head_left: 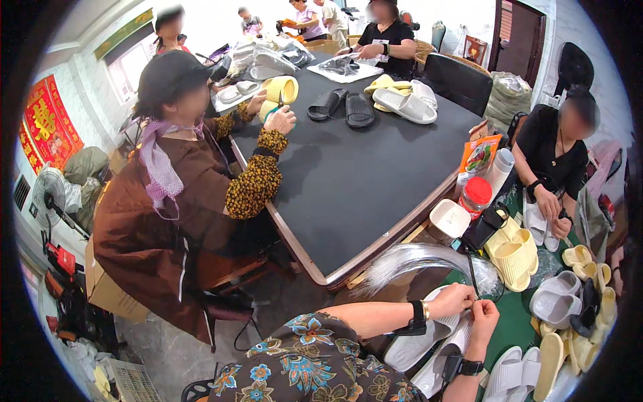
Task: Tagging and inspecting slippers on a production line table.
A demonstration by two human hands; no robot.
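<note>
My left hand [453, 301] and my right hand [483, 316] meet fingertip to fingertip at the lower right, both closed in a pinch. Whatever is between the fingers is too small to make out. Below them lies a pair of light grey slippers [416, 343], partly covered by my hands and wrists. Just beyond my left hand a bundle of clear plastic strands [402, 262] fans out to the left. A thin dark cord [473, 269] runs down close to my fingertips.
Yellow slippers [512, 254], grey slippers [557, 298] and several others crowd the green work surface [504, 338]. A red-lidded jar [475, 194] and a white container [449, 220] stand beyond. Co-workers handle slippers around the dark table [335, 201] and at the right.
</note>
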